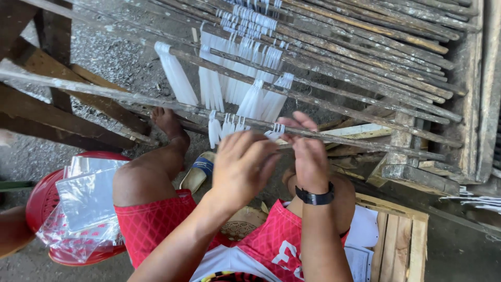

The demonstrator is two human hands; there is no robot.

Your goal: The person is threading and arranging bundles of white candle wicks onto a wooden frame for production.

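Wooden drying rack [365, 89] is filling the yard; both hands, left hand [242, 167] and right hand [309, 156], are pinching white candles [275, 131] on its near pole [156, 102], each grip clenched.

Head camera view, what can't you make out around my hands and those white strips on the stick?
- Left hand: fingertips blurred, so its grip is unclear.
- Right hand: its own back hides what the fingers pinch.
- White strips on the near stick: the fastening is too small to tell.
- Clear bags on the red stool: contents unreadable, cut by the left edge.
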